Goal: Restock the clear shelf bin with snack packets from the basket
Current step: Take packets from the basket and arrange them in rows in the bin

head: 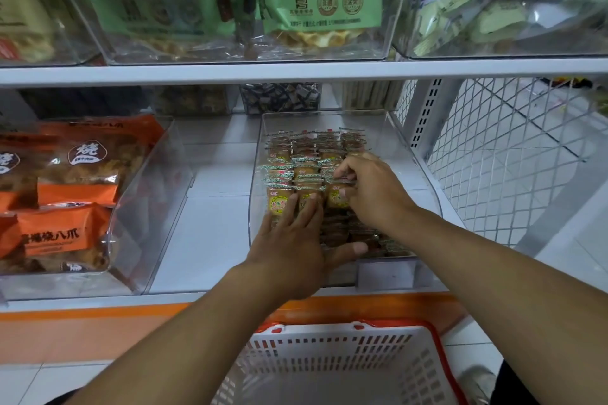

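The clear shelf bin [404,154] stands on the lower shelf, right of centre, packed with rows of small snack packets [304,161] set on edge. My left hand [292,240] lies flat with straight fingers pressing against the front row of packets, thumb spread to the right. My right hand [368,187] reaches in from the right with curled fingers that pinch a packet in the right-hand row. The white basket [332,368] with a red rim sits below the shelf edge; no packets show in the part I see.
A second clear bin [154,194] with orange snack bags [65,194] stands to the left. The upper shelf [296,71] carries bins of green bags close above. A white wire mesh side panel [500,158] borders the shelf on the right.
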Demonstrator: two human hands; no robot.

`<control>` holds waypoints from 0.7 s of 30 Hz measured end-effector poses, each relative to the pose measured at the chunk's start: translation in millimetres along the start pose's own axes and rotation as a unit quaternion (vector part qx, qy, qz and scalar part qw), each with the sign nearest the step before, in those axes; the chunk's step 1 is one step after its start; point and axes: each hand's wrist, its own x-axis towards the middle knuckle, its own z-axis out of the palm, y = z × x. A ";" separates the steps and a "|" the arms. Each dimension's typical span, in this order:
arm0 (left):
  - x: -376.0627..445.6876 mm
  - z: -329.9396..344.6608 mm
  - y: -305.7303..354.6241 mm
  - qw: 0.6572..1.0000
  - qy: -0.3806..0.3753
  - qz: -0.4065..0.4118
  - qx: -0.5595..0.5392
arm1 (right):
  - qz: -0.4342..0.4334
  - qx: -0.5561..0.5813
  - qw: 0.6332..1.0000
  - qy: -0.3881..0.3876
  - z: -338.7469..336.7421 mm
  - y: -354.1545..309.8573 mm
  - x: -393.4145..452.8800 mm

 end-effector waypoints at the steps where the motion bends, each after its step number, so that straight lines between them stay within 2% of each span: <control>1: 2.1 0.1 -1.8 1.000 -0.002 0.004 0.004 | -0.001 0.009 1.000 0.003 0.5 1.2 -0.1; 5: 9.0 2.7 -5.1 0.999 -0.032 0.008 -0.021 | -0.020 0.005 1.000 0.010 2.0 5.0 0.5; 10: 11.7 -1.2 -5.1 0.997 -0.050 0.008 -0.053 | -0.032 -0.067 0.997 0.024 0.8 1.0 0.2; 15: 2.1 3.5 -0.9 0.999 -0.042 0.012 -0.027 | -0.054 -0.101 0.993 -0.011 0.0 -6.8 -1.0; 21: -10.4 4.0 -1.4 0.999 -0.032 0.000 0.019 | -0.085 -0.093 0.992 0.025 -0.8 -16.8 -5.6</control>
